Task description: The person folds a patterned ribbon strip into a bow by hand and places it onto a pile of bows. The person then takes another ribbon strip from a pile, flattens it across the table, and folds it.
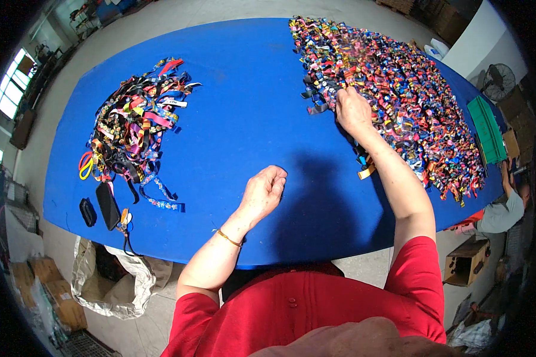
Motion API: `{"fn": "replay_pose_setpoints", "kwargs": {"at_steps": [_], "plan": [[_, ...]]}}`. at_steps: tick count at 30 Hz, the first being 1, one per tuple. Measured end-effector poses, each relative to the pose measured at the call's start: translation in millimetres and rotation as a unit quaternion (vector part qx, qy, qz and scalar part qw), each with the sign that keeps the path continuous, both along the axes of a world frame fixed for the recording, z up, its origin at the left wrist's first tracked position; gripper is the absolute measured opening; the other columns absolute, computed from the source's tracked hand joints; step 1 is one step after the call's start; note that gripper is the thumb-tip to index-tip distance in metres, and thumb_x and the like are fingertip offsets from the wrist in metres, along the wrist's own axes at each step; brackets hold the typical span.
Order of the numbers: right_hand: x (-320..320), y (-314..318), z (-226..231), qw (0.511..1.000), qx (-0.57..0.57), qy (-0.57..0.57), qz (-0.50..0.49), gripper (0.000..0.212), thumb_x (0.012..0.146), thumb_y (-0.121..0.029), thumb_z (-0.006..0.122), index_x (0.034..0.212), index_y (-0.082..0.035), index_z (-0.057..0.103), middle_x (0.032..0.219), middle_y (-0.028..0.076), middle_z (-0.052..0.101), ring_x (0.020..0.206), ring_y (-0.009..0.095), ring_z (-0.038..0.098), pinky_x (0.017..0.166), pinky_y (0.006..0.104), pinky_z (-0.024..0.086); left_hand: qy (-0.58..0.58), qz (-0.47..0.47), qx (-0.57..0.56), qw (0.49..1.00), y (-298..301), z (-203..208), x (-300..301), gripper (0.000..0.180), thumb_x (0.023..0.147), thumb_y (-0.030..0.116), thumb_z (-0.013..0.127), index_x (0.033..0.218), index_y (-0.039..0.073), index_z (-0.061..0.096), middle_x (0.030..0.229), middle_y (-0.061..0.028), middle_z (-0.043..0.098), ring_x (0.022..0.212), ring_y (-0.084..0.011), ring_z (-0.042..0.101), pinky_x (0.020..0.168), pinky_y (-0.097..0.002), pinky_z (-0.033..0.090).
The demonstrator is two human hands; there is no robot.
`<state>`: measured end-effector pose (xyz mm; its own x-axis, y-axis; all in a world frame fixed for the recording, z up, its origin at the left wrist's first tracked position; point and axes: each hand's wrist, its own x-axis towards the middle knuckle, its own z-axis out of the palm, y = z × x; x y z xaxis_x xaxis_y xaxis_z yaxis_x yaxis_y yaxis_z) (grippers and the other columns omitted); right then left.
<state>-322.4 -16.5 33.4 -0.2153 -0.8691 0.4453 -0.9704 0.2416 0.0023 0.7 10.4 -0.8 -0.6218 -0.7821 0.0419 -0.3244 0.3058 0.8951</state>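
Strong light fills the broad blue table [238,107], except where a dark, soft-edged shadow [312,220] stretches forward from its near edge, so light arrives from behind. Tall, barred glass windows [11,95] at the left glare nearly white. Fisheye distortion bows the table's edges, black rings the view, and the dense bed of small multicoloured straps [399,89] loses fine detail.

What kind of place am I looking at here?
Probably a small workshop or sorting room, though the pictures don't settle which. The big blue table bears a broad spread of colourful strap-like pieces; an open sack stands by its near edge, and a green crate is at the right.
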Motion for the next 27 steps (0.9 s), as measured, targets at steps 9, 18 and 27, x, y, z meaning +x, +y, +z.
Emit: {"fn": "replay_pose_setpoints", "kwargs": {"at_steps": [9,18,27], "plan": [[-6.3,-14.3,-8.9,0.999,0.027,0.012,-0.031,0.018,0.083,-0.013,0.07,0.094,-0.001,0.062,0.099,0.02,0.064,0.086,0.04,0.068,0.076,0.0487,0.056,-0.002,-0.002,-0.006,1.0,0.5,-0.6,-2.0,0.015,0.097,0.012,0.06,0.106,0.002,0.066,0.096,-0.0183,0.069,0.086,-0.0334,0.069,0.077,-0.0409,0.054],[8.0,-17.3,-7.6,0.994,0.07,0.085,-0.019,0.02,0.082,-0.007,0.065,0.102,-0.006,0.064,0.095,0.014,0.067,0.086,0.03,0.072,0.074,0.041,0.057,0.002,0.0,-0.026,1.0,0.0,-2.6,-1.3,0.016,0.097,0.013,0.06,0.106,0.002,0.067,0.091,-0.0142,0.069,0.081,-0.025,0.066,0.073,-0.0371,0.053],[10.7,-13.4,-7.0,0.991,0.099,0.09,0.022,0.014,0.081,-0.008,0.063,0.095,-0.007,0.067,0.086,0.014,0.071,0.079,0.03,0.072,0.074,0.0437,0.053,0.009,0.003,-0.031,0.999,-0.3,-7.4,-1.0,0.014,0.098,0.013,0.063,0.105,0.002,0.068,0.086,-0.0082,0.067,0.073,-0.0133,0.062,0.067,-0.0307,0.051]]}}
